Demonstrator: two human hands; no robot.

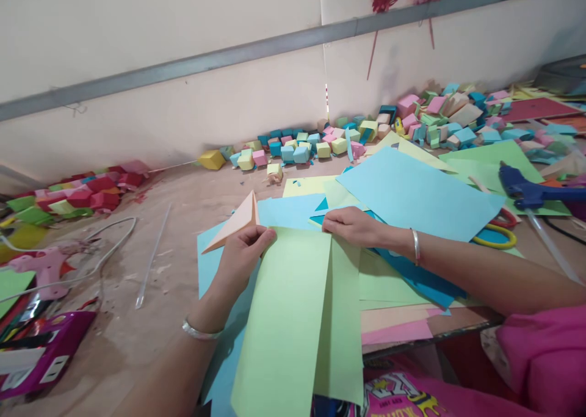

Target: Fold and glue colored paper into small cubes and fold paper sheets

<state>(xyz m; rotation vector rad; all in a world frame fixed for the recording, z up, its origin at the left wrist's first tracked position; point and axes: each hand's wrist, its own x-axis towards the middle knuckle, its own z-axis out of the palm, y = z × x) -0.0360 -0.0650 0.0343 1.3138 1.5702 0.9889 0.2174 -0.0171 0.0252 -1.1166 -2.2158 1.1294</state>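
Just now both hands sit at the far edge of a light green sheet (297,319) that is folded along its length, one flap lapping over the other near the middle. The left hand (242,255) pinches the sheet's far left corner between thumb and fingers, and the right hand (354,226) rests with curled fingers pressing down on the far edge of the lapped flap. The sheet lies on a loose stack of coloured papers (412,197), its near end hanging past the table edge (434,334) toward the person's lap.

That overhang looks risky: with the weight off the table, the sheet could slide or the fold could drift out of line if either grip eases. The slippery papers underneath might also shift under pressure and skew the crease.

A peach folded piece (235,224) pokes out behind the left hand; whether the hand touches it cannot be told. The right fingertips are tucked out of sight. A blue glue gun (526,191) and the scissors (499,234) are partly covered or cut off at the right.
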